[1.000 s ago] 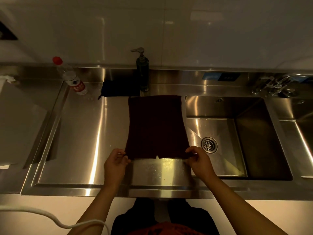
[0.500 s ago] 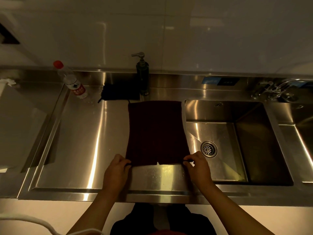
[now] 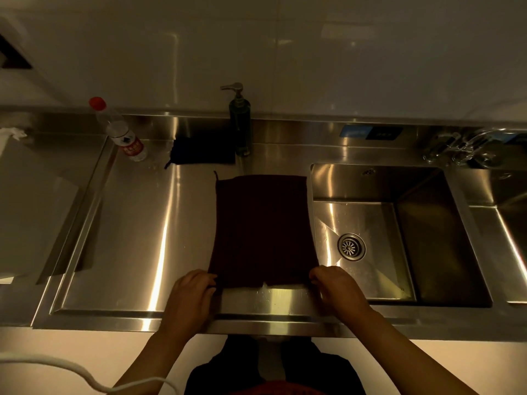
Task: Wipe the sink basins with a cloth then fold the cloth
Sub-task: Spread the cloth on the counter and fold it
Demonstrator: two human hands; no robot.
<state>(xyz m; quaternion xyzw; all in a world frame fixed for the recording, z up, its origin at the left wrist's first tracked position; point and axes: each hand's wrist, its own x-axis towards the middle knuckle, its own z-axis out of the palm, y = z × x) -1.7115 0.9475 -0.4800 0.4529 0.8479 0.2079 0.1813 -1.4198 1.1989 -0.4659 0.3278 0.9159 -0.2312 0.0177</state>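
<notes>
The cloth (image 3: 263, 232), dark maroon and rectangular, is spread flat on the steel worktop (image 3: 137, 238), its right edge just beside the basin (image 3: 399, 235) at 3 o'clock. Its near corners are pinched at 7 and 5 o'clock. The basin is steel, with a round drain (image 3: 351, 247) in its floor.

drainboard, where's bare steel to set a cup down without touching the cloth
Widest free patch: the drainboard, bordered by the dark cloth on the right, the clear bottle at the back and the raised rim in front. A thin bare strip lies between both hands. The back is crowded: bottle, folded dark rag, soap dispenser. The sink basin holds nothing.
</notes>
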